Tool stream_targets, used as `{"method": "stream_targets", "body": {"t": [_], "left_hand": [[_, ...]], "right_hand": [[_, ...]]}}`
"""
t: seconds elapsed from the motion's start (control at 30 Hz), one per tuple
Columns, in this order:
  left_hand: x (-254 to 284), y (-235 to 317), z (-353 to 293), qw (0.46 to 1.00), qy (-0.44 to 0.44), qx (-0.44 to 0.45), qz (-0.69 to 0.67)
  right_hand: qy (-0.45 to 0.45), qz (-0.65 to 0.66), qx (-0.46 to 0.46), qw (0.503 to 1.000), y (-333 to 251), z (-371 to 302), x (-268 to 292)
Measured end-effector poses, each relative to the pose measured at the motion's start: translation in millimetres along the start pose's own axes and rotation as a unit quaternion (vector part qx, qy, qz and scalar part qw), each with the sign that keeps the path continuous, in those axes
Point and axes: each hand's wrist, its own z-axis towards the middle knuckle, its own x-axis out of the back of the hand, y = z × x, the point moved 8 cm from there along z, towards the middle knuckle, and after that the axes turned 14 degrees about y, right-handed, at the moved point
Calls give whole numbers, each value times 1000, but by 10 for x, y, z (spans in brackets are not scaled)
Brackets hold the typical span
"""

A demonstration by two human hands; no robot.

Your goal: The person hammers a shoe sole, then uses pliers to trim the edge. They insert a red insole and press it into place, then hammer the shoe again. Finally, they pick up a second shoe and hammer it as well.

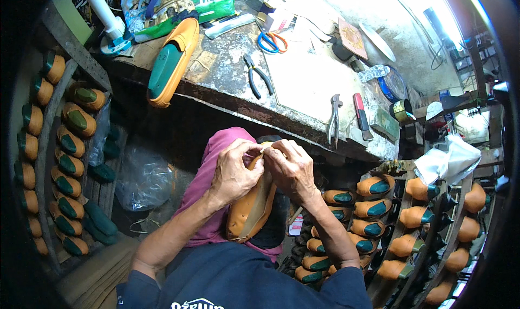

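Observation:
A tan leather shoe upper on a last [250, 214] lies bottom up across my lap, with a greyish strip along its middle. My left hand [236, 168] is closed at its far end, thumb and fingers pinching the leather edge. Close beside it, my right hand [291, 169] is pinched too, its fingertips meeting the left ones. Something small and yellowish [263, 150] shows between the fingertips, too small to name. The hands cover the far end of the shoe.
Ahead stands a worn workbench [216, 65] bearing a tan shoe on a green last [172, 62], black pliers [258, 77], scissors [272, 42], pincers [335, 119] and a red-handled knife [362, 115]. Racks of lasted shoes flank me, left [69, 164] and right [374, 206]. A plastic bag [145, 181] lies low left.

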Motion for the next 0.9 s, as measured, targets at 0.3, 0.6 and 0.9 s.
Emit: {"method": "stream_targets", "body": {"t": [0.3,0.6,0.9], "left_hand": [[30,-200,-19,999,-16,40,-10],[-323,-555,39,958,-145,163,-185],[-343,-686,-96,927,-104,240,-270]], "right_hand": [[-36,-6,-94,995,249,-391,2],[28,231,-482,845,917,-780,167],[115,255,-319,906,256,-517,-15]]}}
